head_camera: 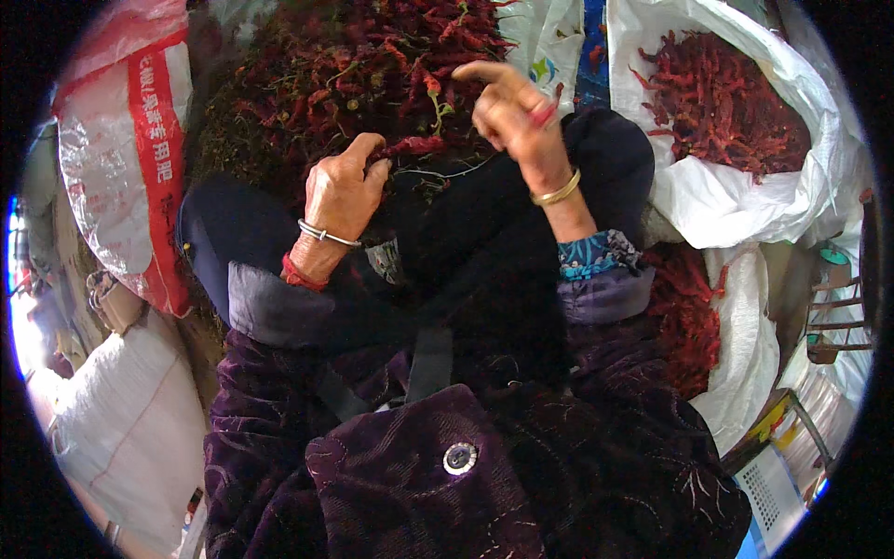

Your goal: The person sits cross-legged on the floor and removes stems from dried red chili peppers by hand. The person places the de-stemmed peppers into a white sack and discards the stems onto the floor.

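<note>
A heap of dried red chili peppers (300,91), mixed with stems and dry plant bits, lies before me. My left hand (346,175), with a silver bangle at the wrist, is at the near edge of the heap. Its thumb and index finger are at the end of a red chili (413,145); whether they pinch it is not clear. My right hand (513,108), wearing a gold-coloured bangle, is raised over the right side of the heap, its index finger stretched out and the others curled. Something red shows at its knuckles, blurred. Nothing is plainly held in it.
An open white woven sack (740,202) of red chilies (726,105) stands at the upper right. Below it, another white sack (747,335) holds more chilies (681,321). A red-and-white printed sack (105,175) and a white sack (133,412) are on the left.
</note>
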The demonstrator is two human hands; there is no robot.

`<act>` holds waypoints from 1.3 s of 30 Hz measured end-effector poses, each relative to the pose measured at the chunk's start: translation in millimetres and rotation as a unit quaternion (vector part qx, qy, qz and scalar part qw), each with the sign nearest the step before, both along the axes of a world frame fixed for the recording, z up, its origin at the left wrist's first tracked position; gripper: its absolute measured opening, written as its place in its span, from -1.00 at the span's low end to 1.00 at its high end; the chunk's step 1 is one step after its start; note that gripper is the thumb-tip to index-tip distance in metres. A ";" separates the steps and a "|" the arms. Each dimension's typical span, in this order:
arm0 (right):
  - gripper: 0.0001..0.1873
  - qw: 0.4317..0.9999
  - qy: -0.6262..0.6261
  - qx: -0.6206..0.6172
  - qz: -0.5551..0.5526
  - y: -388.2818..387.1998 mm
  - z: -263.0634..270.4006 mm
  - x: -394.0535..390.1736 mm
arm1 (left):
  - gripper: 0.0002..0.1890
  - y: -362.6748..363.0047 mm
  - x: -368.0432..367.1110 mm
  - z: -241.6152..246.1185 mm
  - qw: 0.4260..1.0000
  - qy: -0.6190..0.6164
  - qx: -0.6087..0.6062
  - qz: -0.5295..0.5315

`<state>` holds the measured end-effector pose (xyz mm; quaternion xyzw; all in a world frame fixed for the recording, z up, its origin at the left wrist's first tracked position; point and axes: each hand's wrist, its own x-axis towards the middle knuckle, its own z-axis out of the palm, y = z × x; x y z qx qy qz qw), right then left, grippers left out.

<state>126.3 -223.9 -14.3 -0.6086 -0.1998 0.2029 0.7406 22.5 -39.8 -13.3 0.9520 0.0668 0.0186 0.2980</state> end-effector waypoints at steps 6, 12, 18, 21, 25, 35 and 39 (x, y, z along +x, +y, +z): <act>-0.64 0.830 -0.422 -0.360 0.053 16.0 -10.9 -39.5 | -0.75 -8.1 -11.1 18.4 0.998 0.001 0.057 -0.014; -0.80 0.991 0.062 -0.070 0.096 12.7 -33.3 -24.4 | -0.64 -31.1 -10.4 40.2 0.975 -0.176 -0.134 0.022; -0.73 0.950 -0.284 -0.096 0.086 -8.2 -28.6 -29.0 | -0.78 -35.9 -11.4 19.4 0.953 0.038 -0.300 0.013; -0.74 0.950 -0.269 -0.126 0.095 -6.4 -18.7 -34.2 | -0.78 -35.1 -11.5 10.0 0.966 0.044 -0.254 -0.031; -0.77 0.972 0.181 -0.070 0.134 3.5 -1.6 -32.2 | -0.77 -32.8 -10.2 15.0 0.926 0.145 -0.347 0.006; -0.86 0.930 -0.229 -0.274 0.091 10.0 -11.4 -52.2 | -0.85 -42.4 -16.4 -1.9 0.830 0.202 -0.508 0.110; -0.86 0.954 -0.181 -0.240 0.011 16.1 -15.6 -50.5 | -0.86 -46.8 -13.1 2.1 0.822 0.173 -0.529 0.121</act>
